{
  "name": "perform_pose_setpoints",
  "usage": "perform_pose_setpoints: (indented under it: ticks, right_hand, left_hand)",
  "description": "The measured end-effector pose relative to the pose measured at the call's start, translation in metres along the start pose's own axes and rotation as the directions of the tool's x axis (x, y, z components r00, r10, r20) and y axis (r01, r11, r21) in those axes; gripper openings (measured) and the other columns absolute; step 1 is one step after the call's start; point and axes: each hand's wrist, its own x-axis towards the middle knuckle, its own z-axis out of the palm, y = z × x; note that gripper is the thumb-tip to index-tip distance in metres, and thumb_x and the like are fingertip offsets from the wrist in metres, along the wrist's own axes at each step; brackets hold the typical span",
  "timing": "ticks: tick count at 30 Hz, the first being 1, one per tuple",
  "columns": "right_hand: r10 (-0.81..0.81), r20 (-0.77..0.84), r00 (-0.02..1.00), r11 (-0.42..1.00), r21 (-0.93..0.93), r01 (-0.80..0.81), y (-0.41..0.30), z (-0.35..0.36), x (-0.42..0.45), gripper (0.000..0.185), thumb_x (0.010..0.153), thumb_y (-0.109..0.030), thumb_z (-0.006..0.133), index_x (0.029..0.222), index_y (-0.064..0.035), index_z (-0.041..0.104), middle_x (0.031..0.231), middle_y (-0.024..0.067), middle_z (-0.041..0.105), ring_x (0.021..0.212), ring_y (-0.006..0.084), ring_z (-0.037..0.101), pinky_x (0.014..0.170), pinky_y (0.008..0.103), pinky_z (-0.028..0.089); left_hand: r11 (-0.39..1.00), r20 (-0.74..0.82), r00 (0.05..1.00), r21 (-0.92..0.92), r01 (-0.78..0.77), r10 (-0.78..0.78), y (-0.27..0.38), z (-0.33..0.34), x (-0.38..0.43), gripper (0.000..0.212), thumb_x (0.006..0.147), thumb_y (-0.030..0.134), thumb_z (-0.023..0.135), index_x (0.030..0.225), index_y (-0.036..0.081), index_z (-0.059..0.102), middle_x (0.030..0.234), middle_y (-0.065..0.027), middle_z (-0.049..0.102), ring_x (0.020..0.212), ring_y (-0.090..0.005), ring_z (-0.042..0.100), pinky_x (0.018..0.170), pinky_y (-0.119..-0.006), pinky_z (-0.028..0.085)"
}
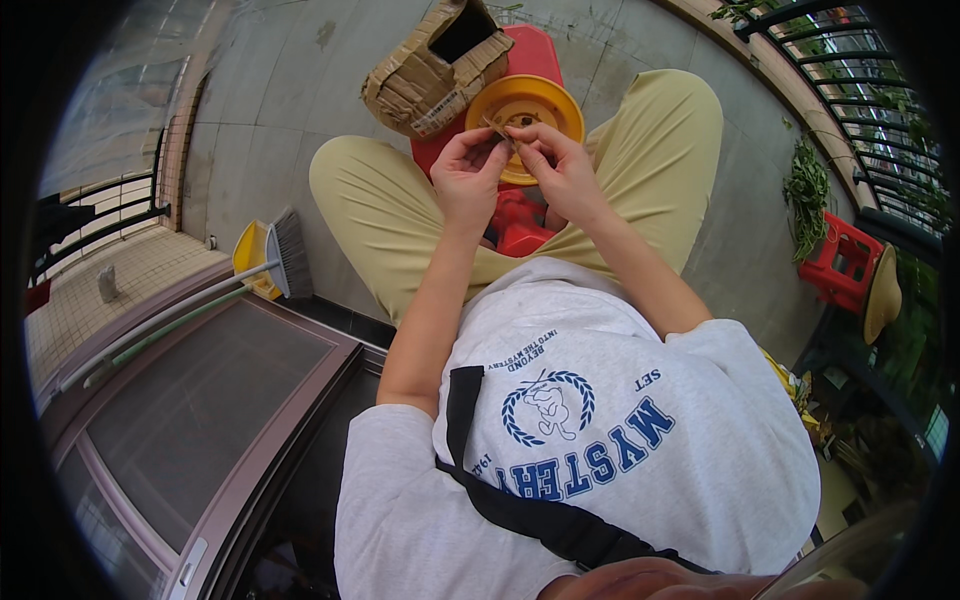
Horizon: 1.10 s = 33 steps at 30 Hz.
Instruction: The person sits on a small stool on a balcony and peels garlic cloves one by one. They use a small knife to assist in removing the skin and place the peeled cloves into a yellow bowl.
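My left hand (471, 169) and my right hand (559, 169) meet fingertip to fingertip. Between them they pinch a small, thin, brownish piece (496, 126), perhaps a dried pod; the fingers cover much of it, so its kind is unclear. Just beneath sits a yellow plastic basin (566, 101) with a few small brown bits (523, 120) at its bottom. The basin rests on a red plastic stool (541, 49) between my knees. Beside it, on the left, an open cardboard box (420, 79) with a torn, crumpled side stands on the same stool; its inside is dark.
A broom (289, 255) and a yellow dustpan (251, 251) stand by a sliding screen door (210, 412) at left. To the right, green stalks (807, 191) lie by another red stool (844, 259) with a straw hat (881, 296). Metal railings (877, 101) edge the tiled floor (259, 97).
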Motion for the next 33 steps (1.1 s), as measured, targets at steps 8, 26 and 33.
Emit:
perform_pose_setpoints:
  ticks: [8,26,33]
  right_hand:
    - [-0.054,-0.159,0.986,0.995,-0.093,0.04,0.033,0.012,0.011,0.015,0.09,-0.007,0.054,0.102,-0.0009,0.061,0.071,0.0033,0.06,0.065,0.0078,0.054,0.061,0.0234,0.045]
    - [-0.099,0.028,0.995,0.959,-0.264,0.103,0.045,-0.017,0.018,0.029,0.091,-0.012,0.054,0.119,-0.0055,0.059,0.099,0.0108,0.067,0.09,0.0167,0.062,0.081,0.0274,0.048]
    - [-0.008,0.191,0.982,0.992,-0.119,0.032,0.008,-0.013,0.008,0.033,0.092,-0.01,0.052,0.125,-0.0076,0.056,0.109,0.0074,0.065,0.098,0.0125,0.058,0.085,0.0265,0.046]
  left_hand:
    - [0.993,-0.066,0.997,0.119,-0.026,0.034,-0.033,-0.005,0.004,0.02,0.08,-0.006,0.066,0.099,-0.005,0.058,0.092,-0.0087,0.065,0.081,-0.0117,0.064,0.072,-0.021,0.052]
    - [0.936,-0.007,0.98,-0.298,0.186,-0.197,-0.024,-0.011,0.008,0.025,0.086,-0.005,0.06,0.11,-0.006,0.057,0.099,-0.0104,0.063,0.085,-0.0158,0.064,0.08,-0.025,0.054]
    - [0.944,0.017,0.982,-0.273,0.186,-0.189,-0.031,-0.018,0.01,0.024,0.083,0.0,0.067,0.105,-0.005,0.061,0.098,-0.0103,0.065,0.087,-0.015,0.064,0.08,-0.025,0.053]
